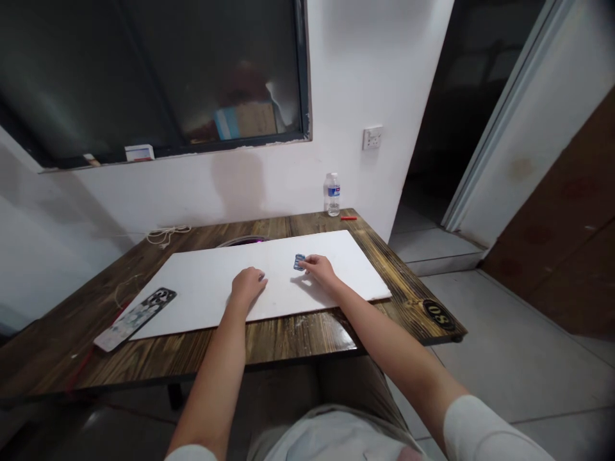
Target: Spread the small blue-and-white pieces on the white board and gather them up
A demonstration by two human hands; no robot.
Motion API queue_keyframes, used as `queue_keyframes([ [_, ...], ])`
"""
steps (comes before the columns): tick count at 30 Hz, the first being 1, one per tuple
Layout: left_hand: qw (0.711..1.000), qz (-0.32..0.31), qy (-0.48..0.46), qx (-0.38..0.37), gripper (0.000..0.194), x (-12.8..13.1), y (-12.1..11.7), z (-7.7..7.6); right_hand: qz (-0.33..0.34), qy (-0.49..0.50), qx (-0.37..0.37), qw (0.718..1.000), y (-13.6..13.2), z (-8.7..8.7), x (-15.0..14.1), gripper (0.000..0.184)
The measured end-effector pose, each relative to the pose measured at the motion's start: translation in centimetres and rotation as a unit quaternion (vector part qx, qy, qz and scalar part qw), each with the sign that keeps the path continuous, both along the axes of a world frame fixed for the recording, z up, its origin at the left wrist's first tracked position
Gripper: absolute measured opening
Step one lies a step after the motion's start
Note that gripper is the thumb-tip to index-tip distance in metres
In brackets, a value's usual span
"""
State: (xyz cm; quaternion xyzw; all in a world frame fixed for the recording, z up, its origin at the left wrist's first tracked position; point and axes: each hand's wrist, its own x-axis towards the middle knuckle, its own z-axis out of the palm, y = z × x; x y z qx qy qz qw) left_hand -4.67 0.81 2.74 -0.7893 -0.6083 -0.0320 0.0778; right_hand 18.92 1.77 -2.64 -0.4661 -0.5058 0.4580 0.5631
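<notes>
We are pinching a small blue packet [300, 262] in our right grip [319, 269], left grip [248, 286] resting empty on white board [202, 301]; a loose pinch could drop it.

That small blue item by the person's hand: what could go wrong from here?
The small blue item sits at the fingertips of the right hand, so it might skid across the smooth white board. Pressing near the board's edge might also shift it on the wooden table.

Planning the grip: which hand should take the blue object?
Likely right: the right hand is at the blue object, fingertips against it, while the left hand rests apart on the white board.
</notes>
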Motion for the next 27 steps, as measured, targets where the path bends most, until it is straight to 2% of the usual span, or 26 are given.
queue_keyframes([
  [4,1.000,-0.002,-0.026,0.004,0.020,0.4,0.1,-0.4,-0.005,-0.007,0.003,1.000,0.0,-0.1,0.0,0.034],
  [11,0.999,-0.006,-0.049,0.012,0.028,0.3,0.0,-0.7,-0.001,-0.011,0.010,1.000,-0.1,-0.2,0.1,0.036],
  [17,0.997,-0.001,-0.076,0.017,0.020,0.4,-0.1,-0.7,-0.003,-0.014,0.005,1.000,-0.1,-0.2,0.1,0.036],
  [23,0.976,0.009,-0.207,0.072,0.015,1.0,-0.7,-0.1,-0.003,-0.017,0.004,1.000,0.0,-0.4,0.1,0.035],
  [27,0.938,-0.040,-0.335,0.085,0.015,1.6,-0.4,-0.4,0.002,-0.017,0.008,1.000,0.1,-0.5,0.0,0.035],
])
